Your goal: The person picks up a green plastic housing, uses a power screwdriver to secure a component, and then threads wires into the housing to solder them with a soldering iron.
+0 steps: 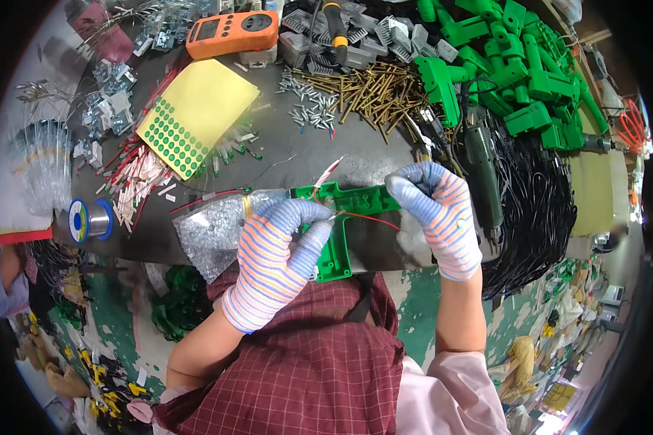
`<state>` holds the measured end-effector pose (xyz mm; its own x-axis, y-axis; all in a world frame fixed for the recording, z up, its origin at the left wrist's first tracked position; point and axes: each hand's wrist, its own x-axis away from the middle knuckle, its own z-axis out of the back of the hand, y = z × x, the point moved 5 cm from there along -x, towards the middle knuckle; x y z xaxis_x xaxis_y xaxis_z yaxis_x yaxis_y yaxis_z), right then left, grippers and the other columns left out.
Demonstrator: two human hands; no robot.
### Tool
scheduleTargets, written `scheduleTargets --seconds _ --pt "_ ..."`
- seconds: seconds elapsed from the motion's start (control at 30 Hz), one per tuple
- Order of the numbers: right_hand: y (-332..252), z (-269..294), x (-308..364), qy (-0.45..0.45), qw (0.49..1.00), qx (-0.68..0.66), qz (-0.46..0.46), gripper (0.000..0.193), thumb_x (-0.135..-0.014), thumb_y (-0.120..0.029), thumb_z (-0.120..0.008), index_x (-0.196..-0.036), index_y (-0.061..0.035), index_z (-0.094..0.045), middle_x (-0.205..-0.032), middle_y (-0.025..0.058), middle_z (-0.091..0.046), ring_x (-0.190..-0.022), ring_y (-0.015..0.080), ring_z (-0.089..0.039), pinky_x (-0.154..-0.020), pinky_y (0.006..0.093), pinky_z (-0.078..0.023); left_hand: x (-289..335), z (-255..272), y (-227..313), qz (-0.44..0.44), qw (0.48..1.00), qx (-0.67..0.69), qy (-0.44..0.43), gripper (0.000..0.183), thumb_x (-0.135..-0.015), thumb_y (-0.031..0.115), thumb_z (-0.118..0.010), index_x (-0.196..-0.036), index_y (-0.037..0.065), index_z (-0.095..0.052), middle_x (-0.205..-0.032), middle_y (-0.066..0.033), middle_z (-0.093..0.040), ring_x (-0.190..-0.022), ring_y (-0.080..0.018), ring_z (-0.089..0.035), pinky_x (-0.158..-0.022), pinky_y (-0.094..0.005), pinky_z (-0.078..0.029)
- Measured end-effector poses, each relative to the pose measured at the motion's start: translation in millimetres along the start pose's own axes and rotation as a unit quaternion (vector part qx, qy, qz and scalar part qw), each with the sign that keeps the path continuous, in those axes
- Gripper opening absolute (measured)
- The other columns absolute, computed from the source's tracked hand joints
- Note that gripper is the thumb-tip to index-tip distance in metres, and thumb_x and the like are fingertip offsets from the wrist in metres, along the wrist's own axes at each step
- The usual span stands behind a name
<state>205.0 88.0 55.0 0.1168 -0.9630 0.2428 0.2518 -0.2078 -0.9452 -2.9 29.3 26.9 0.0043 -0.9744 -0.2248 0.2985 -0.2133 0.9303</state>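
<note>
Both my hands wear striped knit gloves. My left hand (286, 228) is closed, thumb and fingertips pinching a thin red wire (374, 218) over a green plastic housing half (334, 250). This housing is gun-shaped, open side up, at the table's near edge. A white-sleeved lead (328, 176) with a red wire end stands up beside its upper part. My right hand (439, 214) is closed at the housing's right end, its fingertips together around something slim that I cannot make out. Left of the housing, partly under my left hand, lies a clear bag (209, 235) of small parts.
A solder spool (91, 220) and a yellow sticker sheet (203, 101) lie left. Far back are an orange meter (232, 34), brass screws (377, 90) and small silver screws (313, 105). At right are green housings (526, 72), an electric screwdriver (484, 174) and black cables (537, 217).
</note>
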Motion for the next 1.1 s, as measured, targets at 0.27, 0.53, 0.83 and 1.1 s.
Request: scheduleTargets --seconds 0.27,0.53,0.83,1.1 --pt "-19.0 -54.8 31.6 -0.120 0.986 0.094 0.068 0.015 -0.087 -0.015 -0.076 -0.093 -0.0022 -0.071 -0.080 0.0083 -0.071 -0.071 0.0109 -0.066 -0.066 0.0268 -0.052 3.4 1.9 0.5 0.038 0.998 0.014 -0.054 0.015 -0.090 -0.001 -0.062 -0.104 0.003 -0.064 -0.092 -0.0085 -0.067 -0.085 -0.0173 -0.066 -0.078 -0.0301 -0.051" --pt "0.5 -45.9 27.8 -0.081 0.997 0.007 0.007 0.013 -0.085 -0.010 -0.077 -0.093 -0.0024 -0.070 -0.082 0.0006 -0.070 -0.072 0.0031 -0.056 -0.064 0.0222 -0.047 -3.0 0.2 10.8 -0.098 0.990 -0.095 -0.038 0.015 -0.081 0.008 -0.071 -0.095 0.006 -0.067 -0.088 -0.0100 -0.068 -0.082 -0.0307 -0.061 -0.076 -0.0410 -0.048" --pt "6.6 -14.3 34.7 0.069 0.994 -0.078 0.022 0.012 -0.087 -0.010 -0.075 -0.094 -0.0032 -0.068 -0.072 -0.0028 -0.063 -0.065 0.0056 -0.057 -0.059 0.0211 -0.046 -2.8 -3.6 9.4 -0.098 0.987 -0.121 -0.027 0.012 -0.080 0.011 -0.072 -0.090 0.006 -0.068 -0.086 -0.0093 -0.068 -0.083 -0.0301 -0.062 -0.077 -0.0402 -0.047" --pt "1.1 -32.9 30.2 -0.045 0.985 0.070 0.153 0.024 -0.087 -0.009 -0.072 -0.110 -0.0018 -0.067 -0.091 0.0099 -0.072 -0.076 0.0120 -0.067 -0.068 0.0265 -0.053 -8.1 -2.8 14.8 -0.105 0.985 -0.127 -0.044 0.011 -0.079 0.010 -0.073 -0.088 0.007 -0.067 -0.085 -0.0089 -0.068 -0.081 -0.0299 -0.061 -0.075 -0.0408 -0.047"
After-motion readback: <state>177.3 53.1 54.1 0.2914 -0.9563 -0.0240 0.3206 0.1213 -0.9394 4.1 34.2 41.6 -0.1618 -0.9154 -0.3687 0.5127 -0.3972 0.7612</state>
